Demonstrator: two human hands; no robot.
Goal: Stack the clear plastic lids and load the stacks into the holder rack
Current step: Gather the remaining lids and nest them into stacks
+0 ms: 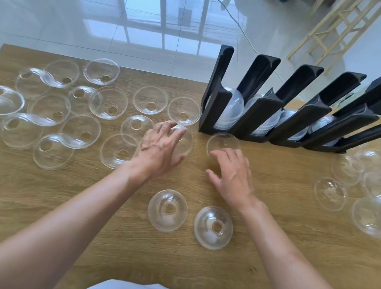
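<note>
- At the far left of the wooden table, we see loose clear lids scattered in an overlapping spread, domes up and down, each with a round hole.
- Our left hand lies over a lid near the table's middle, fingers spread and bent over its rim; we cannot tell whether it truly grips the lid or only rests on it.
- Closer to us, two lids sit side by side on the wood, apart from both hands.
- Our right hand hovers with fingers loosely spread just behind another lid, fingertips at its near edge, holding nothing that we can make out.
- Behind that lid stands the black holder rack, its slanted channels each holding a short stack of lids at the bottom.
- At the far right, a blurred heap of more lids crowds the table edge.
</note>
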